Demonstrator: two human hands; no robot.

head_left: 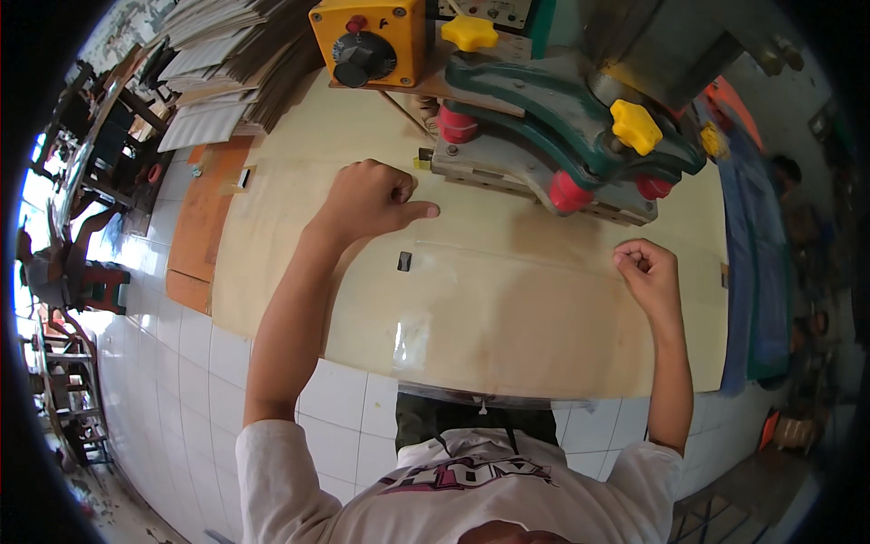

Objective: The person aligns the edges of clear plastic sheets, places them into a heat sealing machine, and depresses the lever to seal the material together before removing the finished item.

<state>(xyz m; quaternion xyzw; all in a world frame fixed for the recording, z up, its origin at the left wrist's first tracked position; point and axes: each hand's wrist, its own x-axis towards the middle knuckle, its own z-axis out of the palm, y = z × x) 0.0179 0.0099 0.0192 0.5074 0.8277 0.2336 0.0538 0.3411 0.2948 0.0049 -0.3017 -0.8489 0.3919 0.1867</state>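
Above the pale table top (272, 218), my left hand (367, 199) makes a fist with the thumb stretched out to the right. No object shows in it. It is left of a green and grey machine (544, 136) with yellow star-shaped knobs and red round parts. My right hand (650, 272) is curled closed, just in front of the machine's right end, and nothing shows in its fingers. A small dark rectangular piece (404, 261) lies on the table, in front of my left hand and apart from it.
A yellow box with a black dial (362, 45) stands at the back, left of the machine. Stacked sheets (217, 72) pile up at the far left. Blue sheeting (757, 263) hangs along the right edge. Further left, a person (59, 272) sits beyond the tiled floor (163, 381).
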